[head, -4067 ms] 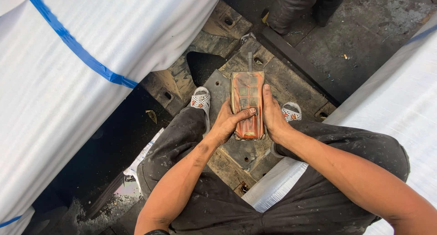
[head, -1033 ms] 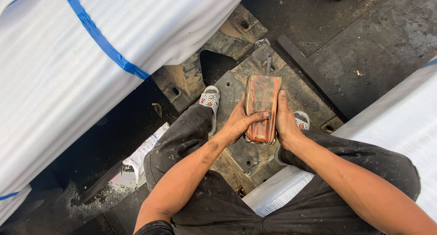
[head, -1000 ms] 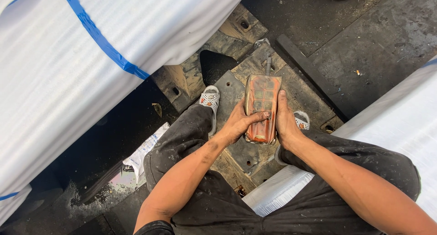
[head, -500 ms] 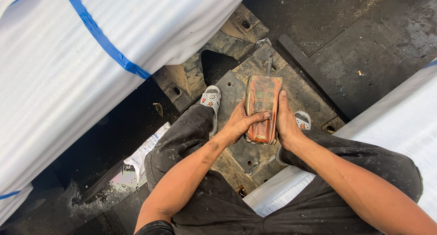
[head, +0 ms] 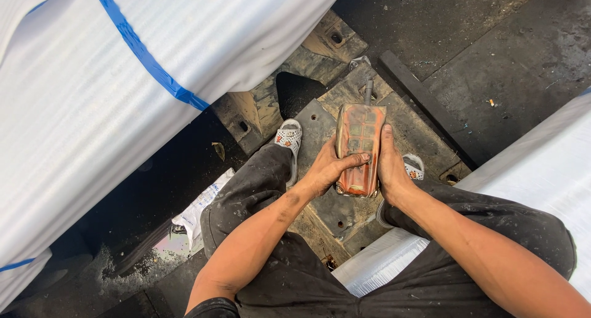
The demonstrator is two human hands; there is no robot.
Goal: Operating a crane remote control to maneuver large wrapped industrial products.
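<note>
Orange remote control box point(head: 359, 148) between both hands, left hand point(head: 329, 170), right hand point(head: 392, 170)

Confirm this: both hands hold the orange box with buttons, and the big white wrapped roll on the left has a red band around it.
Not quite. The band around the white wrapped roll is blue, not red, as the head view shows. The left hand and right hand do hold the orange box with buttons.

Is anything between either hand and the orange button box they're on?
Nothing visible. The left hand and the right hand both grip the orange button box directly, one on each side, and the left thumb lies across its face. No cloth, glove or other object sits between.
</note>
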